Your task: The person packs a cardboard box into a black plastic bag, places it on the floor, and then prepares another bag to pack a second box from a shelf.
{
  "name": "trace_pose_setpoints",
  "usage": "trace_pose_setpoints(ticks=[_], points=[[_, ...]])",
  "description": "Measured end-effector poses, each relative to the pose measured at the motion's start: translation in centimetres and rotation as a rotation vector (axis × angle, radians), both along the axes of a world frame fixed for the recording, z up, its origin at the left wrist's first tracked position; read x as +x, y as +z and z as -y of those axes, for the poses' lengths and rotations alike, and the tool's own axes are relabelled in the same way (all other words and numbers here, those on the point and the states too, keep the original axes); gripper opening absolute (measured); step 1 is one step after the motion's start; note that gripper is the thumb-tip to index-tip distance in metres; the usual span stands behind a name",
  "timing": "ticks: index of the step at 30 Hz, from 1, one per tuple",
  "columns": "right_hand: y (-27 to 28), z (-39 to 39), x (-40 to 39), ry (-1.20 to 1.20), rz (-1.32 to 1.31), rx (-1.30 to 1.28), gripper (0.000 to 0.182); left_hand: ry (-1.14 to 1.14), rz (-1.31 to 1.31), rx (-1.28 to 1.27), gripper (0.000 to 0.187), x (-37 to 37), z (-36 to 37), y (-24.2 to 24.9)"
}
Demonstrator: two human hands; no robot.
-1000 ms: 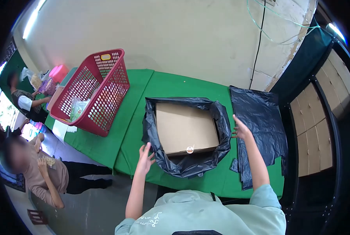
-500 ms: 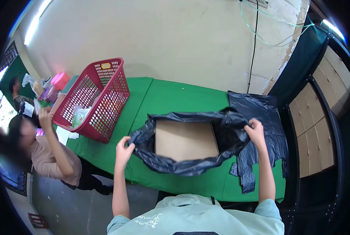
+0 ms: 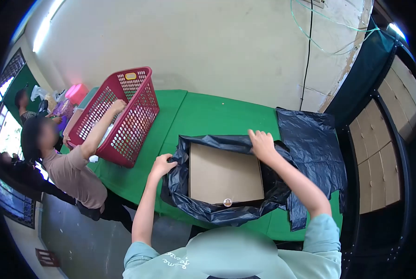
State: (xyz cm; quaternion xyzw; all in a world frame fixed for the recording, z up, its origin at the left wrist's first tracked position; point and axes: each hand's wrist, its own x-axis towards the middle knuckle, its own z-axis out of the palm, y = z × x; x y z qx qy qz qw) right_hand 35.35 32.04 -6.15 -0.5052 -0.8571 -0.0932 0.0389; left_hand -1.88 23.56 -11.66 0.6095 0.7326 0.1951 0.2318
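Note:
A flat brown cardboard box [image 3: 226, 174] lies inside an opened black plastic bag [image 3: 217, 213] on the green-covered table. A small round sticker [image 3: 227, 202] shows at the box's near edge. My left hand [image 3: 162, 166] pinches the bag's rim at the left of the box. At the far right of the box, my right hand [image 3: 263, 144] is on the bag's rim, its fingers bent; whether it grips the plastic cannot be made out. The bag's rim is spread around the box, bunched on the right.
More black bags [image 3: 310, 144] lie flat at the table's right. A red basket [image 3: 132, 135] stands at the left, with a co-worker [image 3: 73, 172] reaching into it. Other people are behind. Stacked brown boxes [image 3: 375, 158] fill a rack at the right.
My right hand has moved from the bag's right end to its far rim. The bag's near rim has dropped, showing the sticker. The co-worker's hand has gone into the basket.

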Motion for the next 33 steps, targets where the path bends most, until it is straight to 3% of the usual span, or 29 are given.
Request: trace_pose_setpoints(ticks=[2, 4, 6, 8, 9, 12, 13, 14, 16, 18, 19, 20, 22, 24, 25, 26, 28, 31, 33], points=[[-0.9, -5.1, 1.8, -0.221, 0.004, 0.068, 0.02, 0.017, -0.114, 0.287, 0.027, -0.4, 0.6, 2.7], [1.8, -7.6, 3.4, -0.314, -0.178, 0.342, 0.007, 0.044, -0.035, 0.354, 0.023, -1.6, 1.1, 5.2], [4.0, -9.3, 4.5, -0.352, -0.239, 0.447, 0.007, 0.006, 0.009, 0.395, 0.021, -2.2, 1.1, 7.1], [4.2, -11.0, 5.3, -0.411, -0.192, 0.374, 0.011, -0.164, -0.036, 0.436, 0.026, -3.2, -0.1, 7.5], [4.7, -11.1, 5.2, -0.439, -0.166, 0.339, 0.015, -0.248, -0.057, 0.456, 0.03, -3.2, -0.4, 7.7], [6.3, -10.2, 5.8, -0.528, -0.185, -0.083, 0.05, 0.041, 0.199, 0.046, 0.055, -2.0, -0.5, 8.3], [4.1, -13.6, 8.7, -0.441, -0.327, -0.418, 0.086, -0.053, 0.206, -0.043, 0.081, -4.0, -1.2, 6.0], [3.9, -14.1, 10.1, -0.295, -0.373, -0.582, 0.1, 0.059, 0.451, -0.329, 0.081, -1.9, 0.4, 9.4], [8.3, -9.4, 10.1, -0.414, -0.488, -0.925, 0.109, 0.086, 0.796, -0.385, 0.076, -4.5, 0.9, 5.2], [8.8, -7.5, 12.4, -0.437, -0.674, -1.19, 0.106, 0.127, 0.999, -0.401, 0.066, -5.6, 1.9, 2.7], [7.5, -7.1, 13.8, -0.432, -0.905, -1.375, 0.102, 0.091, 1.081, -0.415, 0.064, -6.5, 2.3, 1.2], [6.4, -6.3, 15.2, -0.389, -1.014, -1.364, 0.078, 0.055, 1.164, -0.433, 0.062, -7.5, 2.6, 0.0], [4.4, -6.0, 18.1, -0.342, -1.207, -1.495, 0.054, 0.039, 1.008, -0.447, 0.035, -7.1, 3.1, 2.9], [6.5, -4.7, 18.5, -0.46, -1.327, -1.065, 0.029, -0.033, 0.622, -0.291, 0.026, -4.5, 2.7, 8.8], [6.8, -4.5, 18.9, -0.432, -1.343, -0.917, 0.014, 0.018, 0.607, -0.24, 0.025, -4.8, 2.2, 10.5], [8.2, -3.6, 18.3, -0.428, -1.26, -0.751, 0.009, 0.067, 0.588, -0.187, 0.024, -5.1, 1.7, 11.9], [9.3, -3.1, 18.4, -0.433, -1.019, -0.397, 0.011, 0.079, 0.862, 0.042, 0.029, -4.0, 1.6, 15.0], [9.4, -2.1, 18.1, -0.217, -1.333, -0.341, 0.011, 0.041, 0.885, 0.17, 0.032, -3.9, 0.8, 16.1], [8.5, -0.9, 18.0, -0.191, -1.499, -0.577, 0.01, 0.011, 0.769, 0.201, 0.037, -3.9, 0.4, 15.0]])
